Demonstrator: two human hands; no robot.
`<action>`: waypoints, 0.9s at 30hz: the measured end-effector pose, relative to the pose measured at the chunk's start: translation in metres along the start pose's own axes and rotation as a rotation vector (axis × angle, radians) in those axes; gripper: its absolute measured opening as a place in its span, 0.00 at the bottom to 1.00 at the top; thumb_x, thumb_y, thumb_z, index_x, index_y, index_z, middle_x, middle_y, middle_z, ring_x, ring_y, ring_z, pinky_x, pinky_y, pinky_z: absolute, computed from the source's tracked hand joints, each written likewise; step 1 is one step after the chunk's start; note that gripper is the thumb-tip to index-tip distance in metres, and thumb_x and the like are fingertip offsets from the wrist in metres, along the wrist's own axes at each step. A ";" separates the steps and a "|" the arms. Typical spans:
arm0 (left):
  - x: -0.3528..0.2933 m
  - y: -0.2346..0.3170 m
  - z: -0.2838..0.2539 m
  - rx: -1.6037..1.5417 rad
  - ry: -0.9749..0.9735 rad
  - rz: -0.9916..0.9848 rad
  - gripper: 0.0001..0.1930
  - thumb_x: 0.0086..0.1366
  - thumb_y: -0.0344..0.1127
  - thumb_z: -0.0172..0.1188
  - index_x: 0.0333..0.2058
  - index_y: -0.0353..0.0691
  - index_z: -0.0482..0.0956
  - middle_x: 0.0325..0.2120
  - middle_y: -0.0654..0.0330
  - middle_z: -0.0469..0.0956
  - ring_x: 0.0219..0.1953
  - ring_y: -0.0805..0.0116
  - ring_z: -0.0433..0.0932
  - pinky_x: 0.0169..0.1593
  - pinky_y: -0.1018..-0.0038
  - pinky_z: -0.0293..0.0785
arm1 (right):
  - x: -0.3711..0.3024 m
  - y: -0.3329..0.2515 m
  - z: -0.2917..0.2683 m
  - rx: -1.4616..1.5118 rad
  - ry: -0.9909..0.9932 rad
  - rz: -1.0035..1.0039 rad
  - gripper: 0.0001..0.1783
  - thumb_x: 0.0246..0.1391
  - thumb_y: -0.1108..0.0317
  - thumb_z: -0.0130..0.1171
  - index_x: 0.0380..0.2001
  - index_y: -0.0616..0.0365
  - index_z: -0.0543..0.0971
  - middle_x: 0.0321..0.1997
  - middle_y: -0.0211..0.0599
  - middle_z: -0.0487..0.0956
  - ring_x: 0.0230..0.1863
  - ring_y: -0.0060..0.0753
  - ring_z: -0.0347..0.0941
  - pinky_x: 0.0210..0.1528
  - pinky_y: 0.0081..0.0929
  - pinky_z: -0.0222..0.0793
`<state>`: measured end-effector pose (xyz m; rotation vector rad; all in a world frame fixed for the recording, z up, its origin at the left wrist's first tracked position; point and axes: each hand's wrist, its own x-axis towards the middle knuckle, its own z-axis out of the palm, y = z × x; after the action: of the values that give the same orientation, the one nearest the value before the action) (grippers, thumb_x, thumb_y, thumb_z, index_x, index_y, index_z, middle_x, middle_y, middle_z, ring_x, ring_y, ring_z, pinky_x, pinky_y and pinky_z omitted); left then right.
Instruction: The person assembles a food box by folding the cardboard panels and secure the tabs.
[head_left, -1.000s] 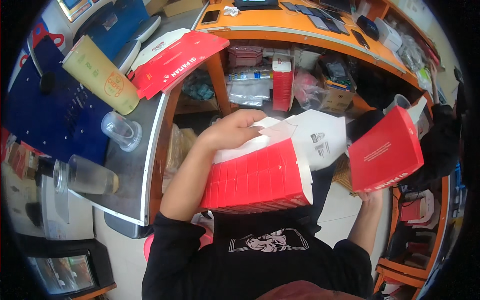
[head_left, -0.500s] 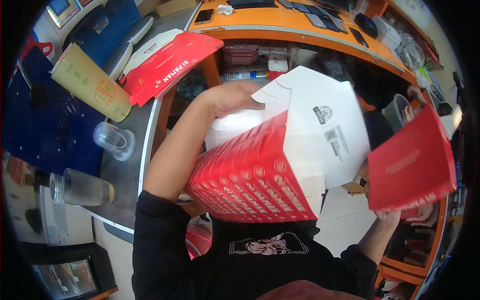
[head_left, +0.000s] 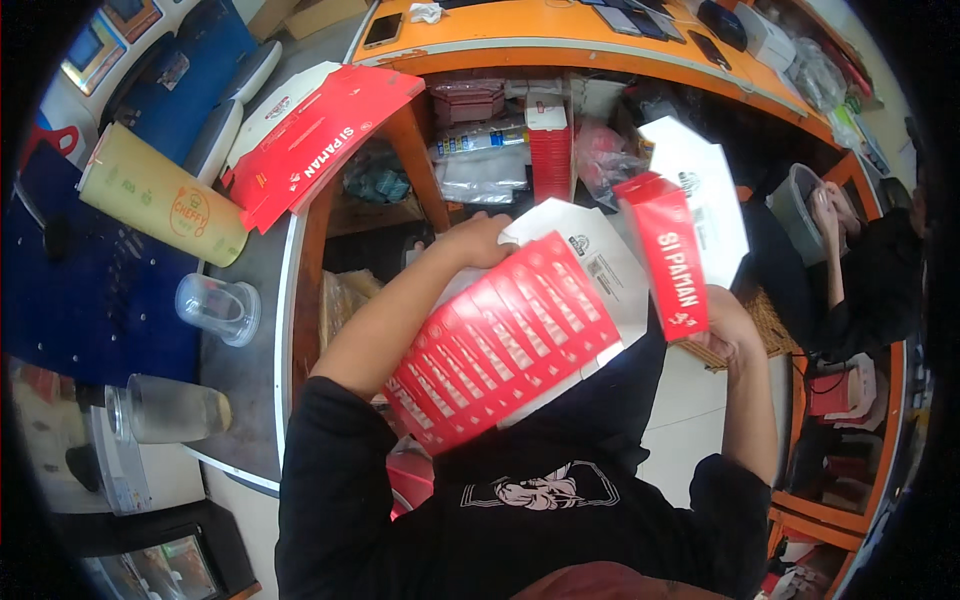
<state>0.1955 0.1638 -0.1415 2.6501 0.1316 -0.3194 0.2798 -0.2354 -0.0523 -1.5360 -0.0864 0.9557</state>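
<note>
My left arm wraps round a long nested stack of red and white paper food boxes (head_left: 500,345) held against my lap. My left hand (head_left: 478,242) closes on the stack's far side, its fingertips partly hidden behind white flaps. In my right hand (head_left: 735,328) is a single red and white food box (head_left: 668,255), open with white flaps standing up, apart from the stack and to its right. The fingers of that hand grip its lower edge.
On the left counter (head_left: 255,390) lie flat red cartons (head_left: 320,140), a large printed cup (head_left: 165,195) and clear plastic cups (head_left: 215,308). An orange desk (head_left: 480,35) has shelves of packaging below. At right another person's hands (head_left: 835,215) hold a grey bucket (head_left: 798,205).
The single box in my right hand has moved left and turned upright, closer to the stack. The stack has tilted and lowered a little in my left arm.
</note>
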 end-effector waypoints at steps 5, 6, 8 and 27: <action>0.019 -0.032 0.035 -0.450 -0.251 -0.115 0.31 0.74 0.57 0.46 0.68 0.46 0.66 0.60 0.42 0.71 0.60 0.45 0.70 0.66 0.56 0.62 | 0.040 0.024 0.007 -0.146 -0.008 0.227 0.21 0.54 0.63 0.67 0.44 0.70 0.78 0.32 0.39 0.84 0.26 0.25 0.81 0.28 0.21 0.81; 0.019 -0.029 0.041 -0.468 -0.283 -0.066 0.31 0.74 0.59 0.44 0.69 0.49 0.65 0.60 0.42 0.70 0.62 0.44 0.66 0.69 0.55 0.58 | 0.046 0.031 0.008 -0.186 -0.031 0.234 0.23 0.55 0.59 0.67 0.43 0.70 0.79 0.30 0.39 0.84 0.26 0.26 0.82 0.29 0.22 0.81; 0.003 -0.006 0.043 -0.371 -0.174 -0.030 0.30 0.75 0.58 0.42 0.69 0.49 0.66 0.60 0.44 0.70 0.66 0.47 0.64 0.70 0.57 0.55 | 0.051 0.041 0.008 -0.239 -0.032 0.282 0.23 0.55 0.57 0.68 0.41 0.69 0.80 0.30 0.39 0.84 0.26 0.25 0.82 0.29 0.21 0.82; 0.020 0.047 0.022 -0.855 -0.379 0.160 0.17 0.72 0.48 0.58 0.42 0.36 0.77 0.38 0.67 0.77 0.43 0.79 0.72 0.49 0.78 0.70 | 0.040 0.066 0.045 -0.202 -0.456 -0.246 0.22 0.69 0.64 0.57 0.61 0.62 0.71 0.54 0.31 0.78 0.52 0.20 0.73 0.54 0.27 0.72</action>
<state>0.2170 0.1123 -0.1449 1.7114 -0.0607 -0.5550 0.2477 -0.1926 -0.1244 -1.4214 -0.6985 1.1052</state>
